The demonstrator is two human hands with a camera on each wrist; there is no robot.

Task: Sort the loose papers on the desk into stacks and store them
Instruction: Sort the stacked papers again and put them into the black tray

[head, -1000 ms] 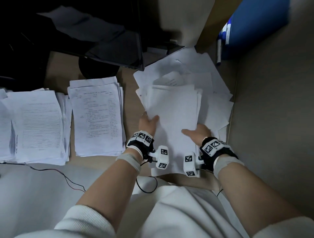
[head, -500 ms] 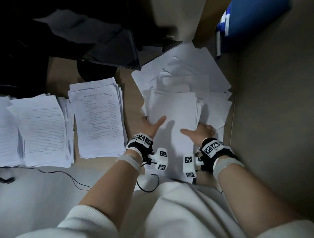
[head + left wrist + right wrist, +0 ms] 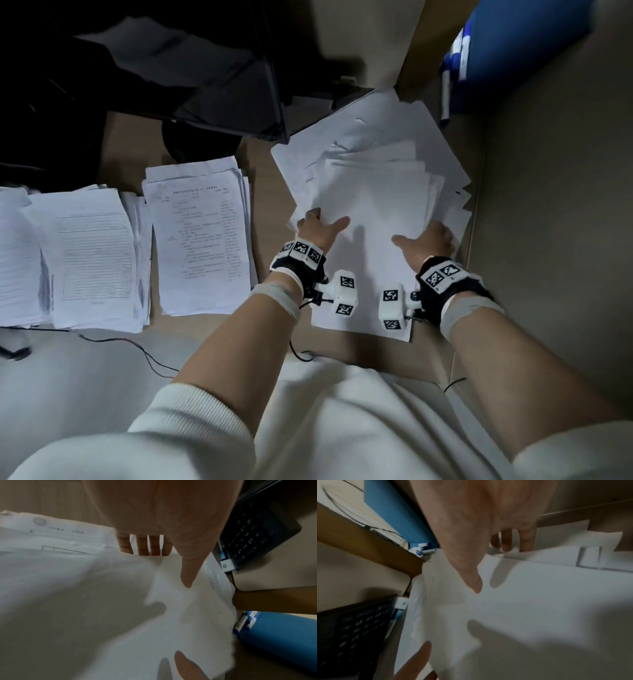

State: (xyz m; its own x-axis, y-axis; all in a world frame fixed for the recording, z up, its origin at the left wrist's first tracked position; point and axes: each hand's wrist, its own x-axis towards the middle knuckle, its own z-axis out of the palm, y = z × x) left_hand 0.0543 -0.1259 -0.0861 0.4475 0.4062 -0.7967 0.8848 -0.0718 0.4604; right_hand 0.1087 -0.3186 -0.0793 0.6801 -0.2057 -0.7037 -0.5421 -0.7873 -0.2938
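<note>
The desk [image 3: 263, 178] carries three groups of paper: two printed stacks [image 3: 202, 240] squared up on my left, and on my right the loose blank sheets [image 3: 394, 147] fanned out toward the partition, under the monitor's [image 3: 239, 78] corner. Since a second ago I have drawn the top bundle [image 3: 373, 240] of those blanks back toward me, so its near edge now lies close to the desk's front edge, while the fan behind it has spread wider. My left hand [image 3: 317, 228] has the bundle's left edge pinched, fingers tucked under the sheets and thumb stretched flat on top; half a second ago that thumb pointed more upward. My right hand [image 3: 430, 240] grips the right edge the same way, thumb lying across the top, fingers curled below out of sight. I judge the bundle is now free enough of the fan to be lifted and tapped square, making a third stack. The sheets underneath are skewed, so some may drag along.
</note>
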